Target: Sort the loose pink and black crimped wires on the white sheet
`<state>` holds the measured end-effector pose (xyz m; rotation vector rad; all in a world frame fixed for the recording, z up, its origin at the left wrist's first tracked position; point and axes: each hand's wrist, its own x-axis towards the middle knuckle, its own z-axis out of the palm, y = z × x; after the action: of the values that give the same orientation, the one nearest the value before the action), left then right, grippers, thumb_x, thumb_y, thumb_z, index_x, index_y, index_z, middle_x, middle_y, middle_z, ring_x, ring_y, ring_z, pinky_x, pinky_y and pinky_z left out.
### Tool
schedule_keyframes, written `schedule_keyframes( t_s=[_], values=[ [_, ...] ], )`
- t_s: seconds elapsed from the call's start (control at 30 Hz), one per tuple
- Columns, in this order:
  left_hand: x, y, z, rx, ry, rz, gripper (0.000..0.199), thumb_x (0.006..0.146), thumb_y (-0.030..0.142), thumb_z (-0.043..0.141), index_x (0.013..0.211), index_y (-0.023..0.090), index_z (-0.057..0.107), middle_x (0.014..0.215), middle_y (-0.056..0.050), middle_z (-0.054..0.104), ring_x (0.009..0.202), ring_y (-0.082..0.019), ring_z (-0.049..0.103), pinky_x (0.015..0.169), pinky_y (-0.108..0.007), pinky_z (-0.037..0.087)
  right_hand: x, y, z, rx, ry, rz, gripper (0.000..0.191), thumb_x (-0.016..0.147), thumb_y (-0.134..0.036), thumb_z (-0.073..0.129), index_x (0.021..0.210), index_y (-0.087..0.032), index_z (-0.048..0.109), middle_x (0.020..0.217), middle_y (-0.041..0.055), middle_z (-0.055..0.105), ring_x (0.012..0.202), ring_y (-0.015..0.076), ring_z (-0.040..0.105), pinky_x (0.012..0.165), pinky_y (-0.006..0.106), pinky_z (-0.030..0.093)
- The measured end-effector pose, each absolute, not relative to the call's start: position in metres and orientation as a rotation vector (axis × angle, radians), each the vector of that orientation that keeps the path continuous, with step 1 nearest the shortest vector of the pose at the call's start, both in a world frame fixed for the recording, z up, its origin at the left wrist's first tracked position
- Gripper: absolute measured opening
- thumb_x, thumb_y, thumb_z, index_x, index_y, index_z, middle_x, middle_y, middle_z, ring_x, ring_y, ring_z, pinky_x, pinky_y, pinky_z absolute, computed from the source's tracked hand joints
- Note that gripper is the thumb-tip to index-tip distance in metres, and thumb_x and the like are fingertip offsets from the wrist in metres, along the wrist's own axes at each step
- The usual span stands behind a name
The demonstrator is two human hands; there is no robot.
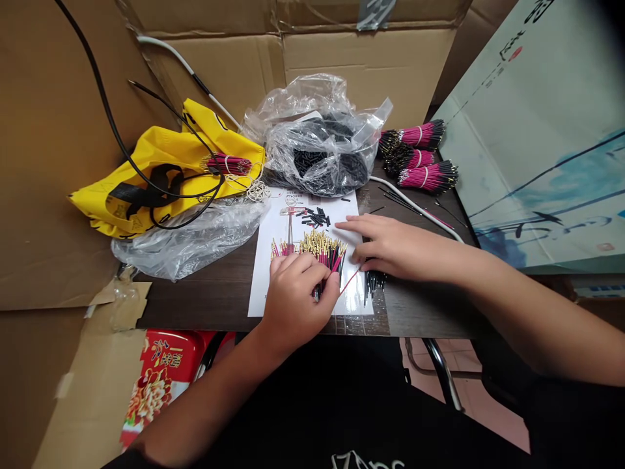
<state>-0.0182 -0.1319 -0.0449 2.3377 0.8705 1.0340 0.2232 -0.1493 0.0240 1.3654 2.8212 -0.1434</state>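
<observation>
My left hand [299, 290] is closed over the near side of a pile of thin wires [317, 244] with gold-coloured tips and magenta or black sleeves. Its thumb and forefinger pinch a magenta wire [349, 280] that slants up to my right hand [378, 244]. That hand has its forefinger stretched out, while the thumb and lower fingers close around the wire's other end; the exact contact is partly hidden. Below the right hand lie black wires [374, 286]. Short black tube pieces [316, 217] are scattered behind the pile on a printed white sheet [261, 286].
A clear plastic bag [317, 143] of black pieces stands at the back. Banded magenta-and-black wire bundles [422, 156] lie to its right. On the left are a yellow bag [141, 150], a black cable [102, 98] and rubber bands [258, 190]. Cardboard walls [351, 71] enclose the table.
</observation>
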Motion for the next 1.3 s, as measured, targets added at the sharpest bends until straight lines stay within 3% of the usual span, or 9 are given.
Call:
schedule_keyframes(
  t_s=[0.17,0.4,0.5,0.87,1.1,1.3],
  values=[
    [-0.021,-0.133,-0.045,2.326,0.928,1.037,0.026,0.095,0.028,0.056,0.072,0.019,0.064,0.071,0.000,0.057,0.074,-0.017,0.050,0.081,-0.038,0.035,0.209,-0.151,0.013,1.341,2.825,-0.110,0.011,0.093,-0.015,0.060,0.090,-0.012,0.071,0.154,0.0172,0.044,0.147,0.0348,0.034,0.115,0.058,0.038],
    [-0.020,-0.137,-0.041,2.382,0.927,1.019,0.026,0.094,0.029,0.057,0.074,0.020,0.070,0.073,-0.001,0.060,0.075,-0.017,0.052,0.081,-0.040,0.034,0.213,-0.162,0.030,1.406,2.827,-0.070,0.019,0.093,-0.008,0.049,0.101,-0.013,0.065,0.159,0.0166,0.036,0.151,0.0316,0.026,0.117,0.056,0.038],
    [-0.019,-0.140,-0.039,2.392,0.889,0.984,0.026,0.094,0.028,0.057,0.073,0.021,0.070,0.073,-0.001,0.060,0.074,-0.017,0.051,0.078,-0.040,0.032,0.207,-0.169,0.040,1.447,2.854,-0.034,0.019,0.096,-0.013,0.047,0.105,-0.017,0.064,0.160,0.0128,0.035,0.150,0.0307,0.029,0.116,0.057,0.038],
    [-0.047,-0.133,-0.034,2.301,0.994,0.867,0.033,0.099,0.029,0.050,0.068,0.019,0.054,0.069,0.002,0.053,0.071,-0.015,0.050,0.078,-0.038,0.032,0.202,-0.162,0.046,1.643,2.928,0.027,0.023,0.100,-0.024,0.046,0.109,-0.017,0.065,0.149,0.0136,0.050,0.132,0.0292,0.052,0.112,0.054,0.041],
    [-0.090,-0.115,-0.060,2.676,1.513,0.650,0.034,0.094,0.032,0.052,0.062,0.021,0.049,0.067,-0.001,0.054,0.071,-0.020,0.048,0.077,-0.041,0.029,0.217,-0.159,0.010,1.479,2.806,-0.043,0.039,0.101,-0.037,0.050,0.136,-0.022,0.062,0.155,0.0130,0.044,0.145,0.0331,0.039,0.118,0.060,0.030],
    [-0.083,-0.113,-0.059,2.734,1.546,0.453,0.029,0.094,0.033,0.046,0.068,0.022,0.049,0.070,-0.001,0.057,0.074,-0.022,0.051,0.080,-0.043,0.029,0.223,-0.160,0.002,1.449,2.783,-0.011,0.037,0.102,-0.037,0.049,0.134,-0.026,0.064,0.155,0.0098,0.045,0.144,0.0325,0.041,0.120,0.061,0.026]
  ],
)
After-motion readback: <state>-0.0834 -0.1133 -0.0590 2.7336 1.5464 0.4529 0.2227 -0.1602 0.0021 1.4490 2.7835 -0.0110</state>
